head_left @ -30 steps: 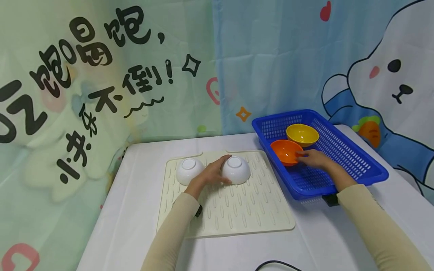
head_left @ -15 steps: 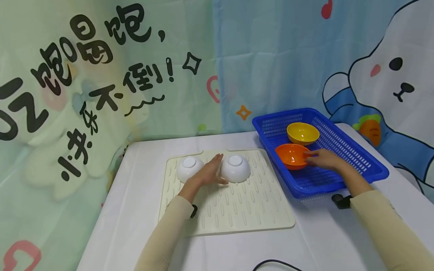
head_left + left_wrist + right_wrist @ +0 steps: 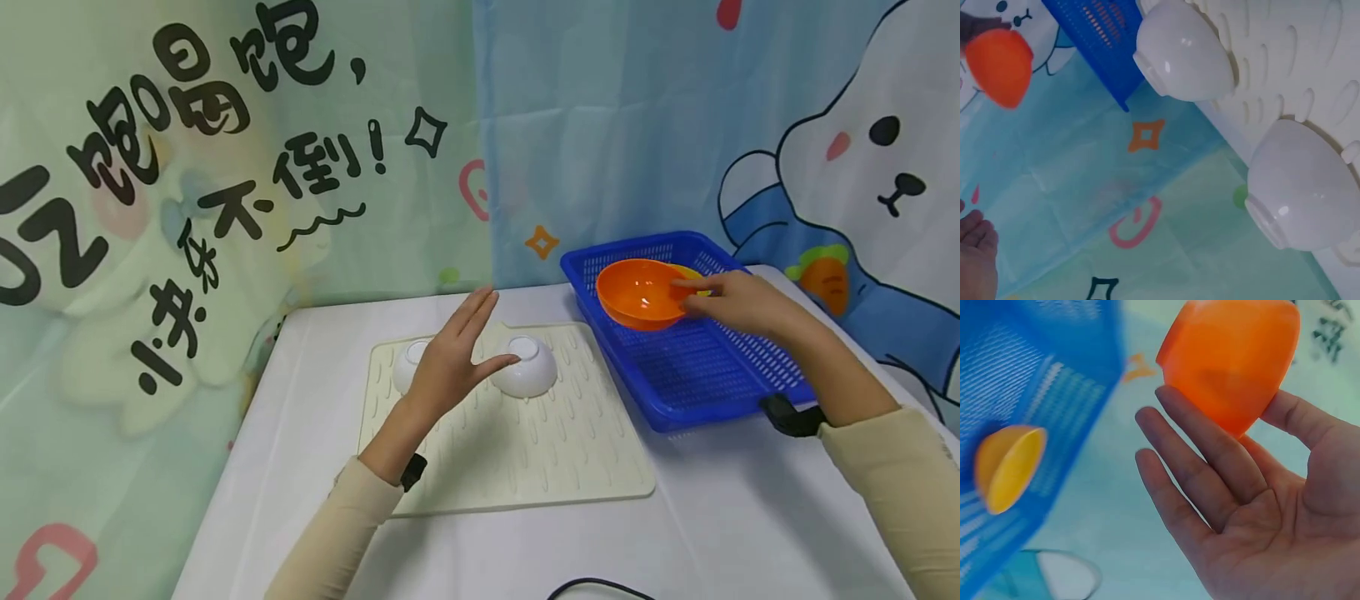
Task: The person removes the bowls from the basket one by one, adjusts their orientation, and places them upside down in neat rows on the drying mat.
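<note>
My right hand (image 3: 738, 304) pinches the rim of an orange bowl (image 3: 640, 294) between thumb and fingers, holding it raised above the blue basket (image 3: 697, 408). Behind it, a yellow bowl (image 3: 1011, 469) sits in the basket, mostly hidden in the head view. My left hand (image 3: 452, 362) is raised over the cream drying mat (image 3: 555, 467), fingers straight and thumb spread, holding nothing. Two white bowls lie upside down on the mat: the right white bowl (image 3: 527, 368) shows beyond the left thumb, and the left white bowl (image 3: 405, 367) is partly covered by the left hand.
A white-clothed table (image 3: 480, 558) bears the mat and basket, which stand side by side. A black cable (image 3: 600, 583) lies at the front edge. A printed curtain (image 3: 600, 125) hangs close behind the table.
My right hand has lifted the orange bowl from the basket floor to above it. My left hand has moved up and away from the right white bowl, its fingers straightening.
</note>
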A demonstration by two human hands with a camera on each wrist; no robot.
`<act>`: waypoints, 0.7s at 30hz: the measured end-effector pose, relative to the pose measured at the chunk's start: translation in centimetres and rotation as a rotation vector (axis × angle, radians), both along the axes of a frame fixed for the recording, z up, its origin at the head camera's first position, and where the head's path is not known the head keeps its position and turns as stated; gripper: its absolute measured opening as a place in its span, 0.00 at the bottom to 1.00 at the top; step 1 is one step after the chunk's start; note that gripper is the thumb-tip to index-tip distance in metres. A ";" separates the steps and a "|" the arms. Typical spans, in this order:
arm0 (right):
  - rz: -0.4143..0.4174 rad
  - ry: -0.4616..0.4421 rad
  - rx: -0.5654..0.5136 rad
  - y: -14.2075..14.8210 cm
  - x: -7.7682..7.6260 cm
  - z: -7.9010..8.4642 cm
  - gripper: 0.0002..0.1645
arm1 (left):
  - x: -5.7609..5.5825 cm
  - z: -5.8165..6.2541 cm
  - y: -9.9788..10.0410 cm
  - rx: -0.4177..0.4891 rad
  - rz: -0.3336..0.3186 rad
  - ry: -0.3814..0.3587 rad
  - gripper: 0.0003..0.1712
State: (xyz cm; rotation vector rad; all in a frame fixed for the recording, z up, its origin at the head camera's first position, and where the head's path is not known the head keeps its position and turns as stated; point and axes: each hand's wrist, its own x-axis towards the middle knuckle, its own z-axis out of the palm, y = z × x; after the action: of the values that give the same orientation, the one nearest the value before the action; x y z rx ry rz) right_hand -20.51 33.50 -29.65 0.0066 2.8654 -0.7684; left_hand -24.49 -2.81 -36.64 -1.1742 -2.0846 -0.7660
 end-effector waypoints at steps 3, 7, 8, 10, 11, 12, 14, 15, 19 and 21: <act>0.052 0.004 -0.022 -2.5 0.5 1.8 0.34 | 1.0 0.8 0.1 -0.007 -0.030 0.133 0.51; 0.114 0.004 -0.066 -5.6 1.3 3.2 0.29 | 1.6 0.9 0.3 0.022 -0.054 0.236 0.52; 0.129 0.006 -0.071 -6.3 1.4 3.4 0.28 | 1.6 0.8 0.3 0.032 -0.055 0.257 0.52; 0.162 0.021 -0.069 -7.4 1.9 3.8 0.25 | 1.6 0.4 0.4 0.058 -0.061 0.287 0.51; 0.178 0.029 -0.074 -7.9 2.1 4.0 0.24 | 1.6 0.3 0.4 0.070 -0.064 0.297 0.51; 0.194 0.035 -0.075 -8.4 2.4 4.1 0.23 | 1.7 0.2 0.4 0.079 -0.061 0.311 0.52; 0.214 0.042 -0.067 -9.1 2.8 4.4 0.22 | 1.7 -0.1 0.3 0.095 -0.062 0.338 0.52; 0.225 0.044 -0.067 -9.4 3.1 4.5 0.22 | 1.8 -0.2 0.3 0.104 -0.065 0.352 0.53; 0.258 0.035 -0.063 -10.3 3.9 4.7 0.22 | 2.2 -0.3 0.3 0.130 -0.082 0.403 0.52; 0.273 0.030 -0.069 -10.7 4.2 4.7 0.22 | 2.5 -0.3 0.4 0.142 -0.099 0.424 0.51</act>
State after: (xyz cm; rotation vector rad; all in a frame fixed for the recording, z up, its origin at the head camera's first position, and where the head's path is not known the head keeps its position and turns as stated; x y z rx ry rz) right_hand -16.27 22.80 -24.98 -0.3996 2.7822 -0.8148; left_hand -22.01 -2.44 -36.92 -1.2436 -1.6099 -0.6325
